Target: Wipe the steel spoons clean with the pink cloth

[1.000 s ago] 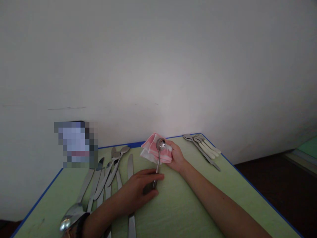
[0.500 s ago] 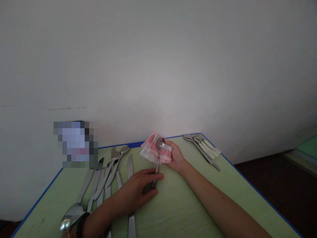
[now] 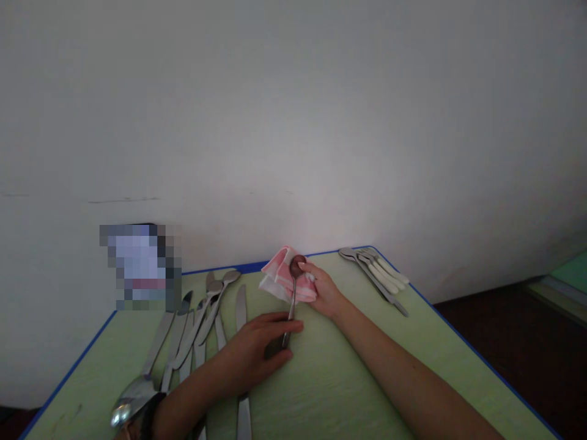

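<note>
My left hand (image 3: 257, 349) grips the lower handle of a metal spoon (image 3: 293, 294) between thumb and fingers. The spoon stands out away from me, its bowl resting against a folded pink and white cloth (image 3: 277, 274). My right hand (image 3: 326, 292) holds that cloth behind the bowl, with the thumb at the bowl's right edge. Most of the right fingers are hidden behind the cloth. Just under my left wrist lies a table knife (image 3: 241, 308), partly covered by the hand.
Several loose spoons and knives (image 3: 198, 330) lie on the left of the green table (image 3: 330, 379). A large serving spoon (image 3: 137, 391) is near my left wrist. White-handled forks (image 3: 387, 278) and a spoon (image 3: 347, 253) lie at the right. A blurred-out object (image 3: 142, 263) leans by the wall.
My right thumb has shifted left onto the edge of the spoon's bowl, which looks darker and reddish now. My left hand has stayed in place.
</note>
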Demonstrator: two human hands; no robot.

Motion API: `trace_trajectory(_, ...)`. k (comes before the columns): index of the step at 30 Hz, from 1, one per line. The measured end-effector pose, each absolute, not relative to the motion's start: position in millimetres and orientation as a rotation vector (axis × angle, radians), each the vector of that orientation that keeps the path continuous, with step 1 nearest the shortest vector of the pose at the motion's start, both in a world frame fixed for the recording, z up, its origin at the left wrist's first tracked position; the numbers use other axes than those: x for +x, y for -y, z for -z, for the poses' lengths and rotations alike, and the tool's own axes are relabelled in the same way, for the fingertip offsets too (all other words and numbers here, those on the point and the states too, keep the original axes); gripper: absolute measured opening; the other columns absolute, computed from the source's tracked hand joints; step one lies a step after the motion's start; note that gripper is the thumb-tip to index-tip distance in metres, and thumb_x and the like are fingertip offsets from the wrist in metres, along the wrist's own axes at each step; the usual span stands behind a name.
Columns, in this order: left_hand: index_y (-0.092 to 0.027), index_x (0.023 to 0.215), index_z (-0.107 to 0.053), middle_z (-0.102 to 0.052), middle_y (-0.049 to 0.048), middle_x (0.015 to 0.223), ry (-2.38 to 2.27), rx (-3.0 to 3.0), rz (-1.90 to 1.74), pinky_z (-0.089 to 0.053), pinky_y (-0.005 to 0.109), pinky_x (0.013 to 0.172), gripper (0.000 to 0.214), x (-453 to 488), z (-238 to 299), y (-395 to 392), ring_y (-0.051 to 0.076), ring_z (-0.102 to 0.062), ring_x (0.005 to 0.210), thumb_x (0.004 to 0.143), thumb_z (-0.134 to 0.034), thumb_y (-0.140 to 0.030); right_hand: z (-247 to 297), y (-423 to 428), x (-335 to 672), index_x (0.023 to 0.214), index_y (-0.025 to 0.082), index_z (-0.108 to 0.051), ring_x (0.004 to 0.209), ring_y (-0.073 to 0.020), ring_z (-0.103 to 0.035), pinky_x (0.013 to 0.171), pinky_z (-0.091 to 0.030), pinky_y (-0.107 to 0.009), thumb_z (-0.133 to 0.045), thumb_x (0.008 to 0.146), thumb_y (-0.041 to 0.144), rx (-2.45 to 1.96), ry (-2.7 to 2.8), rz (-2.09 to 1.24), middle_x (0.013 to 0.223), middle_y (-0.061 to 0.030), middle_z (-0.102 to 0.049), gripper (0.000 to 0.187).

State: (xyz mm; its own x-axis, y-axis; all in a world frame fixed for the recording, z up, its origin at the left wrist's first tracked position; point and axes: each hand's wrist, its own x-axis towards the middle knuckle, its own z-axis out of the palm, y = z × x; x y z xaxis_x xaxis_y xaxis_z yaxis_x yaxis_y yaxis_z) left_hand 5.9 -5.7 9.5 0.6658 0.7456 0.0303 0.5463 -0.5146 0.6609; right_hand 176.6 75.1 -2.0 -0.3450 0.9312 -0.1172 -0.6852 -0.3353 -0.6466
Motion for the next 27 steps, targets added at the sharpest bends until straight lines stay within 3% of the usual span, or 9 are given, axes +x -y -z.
trace_trajectory(8,-0.027,0.125,-0.053,-0.055,0.004,0.128,-0.995,2.245,-0.43,-0.035,0.036,0.103,0.045,6,-10,5,0.021,-0.045,0.122,0.08,-0.056,-0.019,12,-77,173,0.085,0.013,-0.063,0.06,-0.0138,-0.063,0.057,-0.051,-0.024,-0.074,0.06,0.02,-0.711,0.677,-1.762,0.074,-0.0036,-0.07,0.028)
trace_trajectory(27,-0.027,0.124,-0.053,-0.052,0.006,0.131,-1.021,2.232,-0.401,-0.035,0.037,0.104,0.045,6,-12,7,0.022,-0.043,0.124,0.08,-0.058,-0.02,8,-75,172,0.076,0.013,-0.063,0.057,-0.0121,-0.061,0.057,-0.049,-0.023,-0.069,0.059,0.014,-0.782,0.673,-1.749,0.066,-0.0004,-0.068,0.018)
